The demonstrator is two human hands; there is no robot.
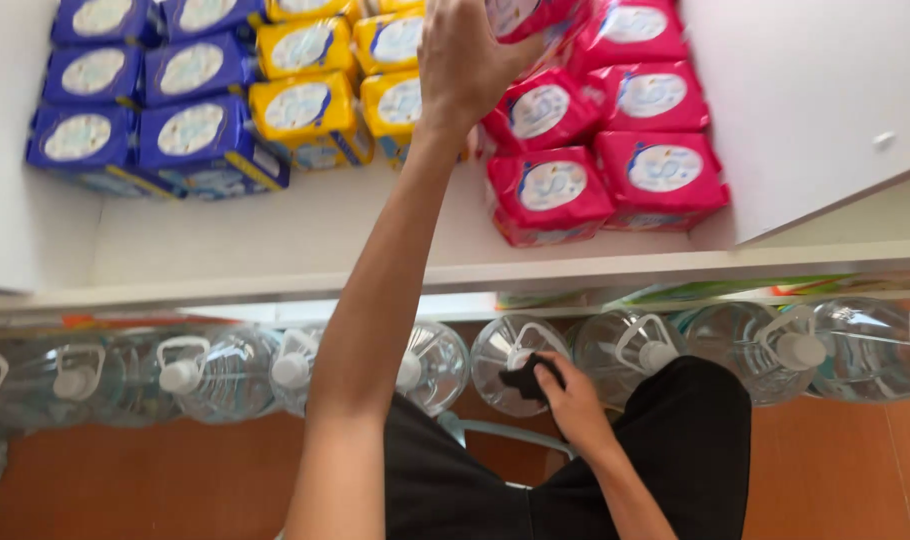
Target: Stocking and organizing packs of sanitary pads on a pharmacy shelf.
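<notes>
So the black shorts (pixel 675 450) fill the bottom; big water jugs (pixel 225 372) line the floor, caps outward for easy grabbing; left hand (pixel 465 60) is closed around a red pack (pixel 520 15) atop the red stack (pixel 600 120) on the white shelf (pixel 305 230); right hand (pixel 573 398) pinches a dark cloth (pixel 528 380) low by the jugs.

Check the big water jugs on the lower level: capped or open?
Capped. Each water jug in view shows a white cap with a carry handle on its neck; the one behind the right hand is partly hidden.
</notes>
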